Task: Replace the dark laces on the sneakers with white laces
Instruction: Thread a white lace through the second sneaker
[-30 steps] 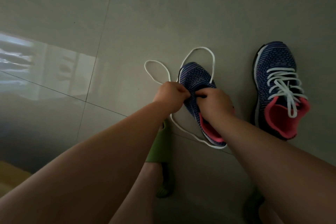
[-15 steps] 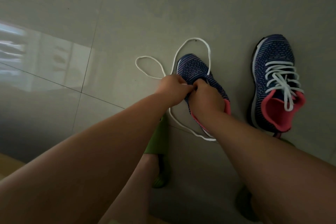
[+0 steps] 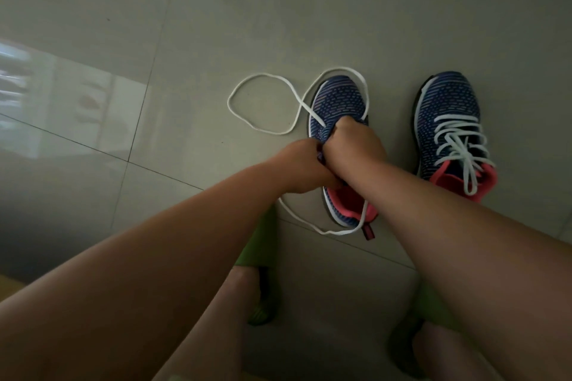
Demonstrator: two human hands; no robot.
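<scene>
No lettering, brand mark or number reads anywhere here, not on the blue knit sneaker (image 3: 335, 102) under the hands, nor its laced twin (image 3: 448, 108) to the right, nor the small heel tab (image 3: 368, 231).

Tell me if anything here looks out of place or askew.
Nothing damaged or spilled. The only untidy thing is the white lace of the sneaker being worked on: it sprawls in loose loops over the floor, not yet threaded, while the other sneaker is already laced white.
</scene>
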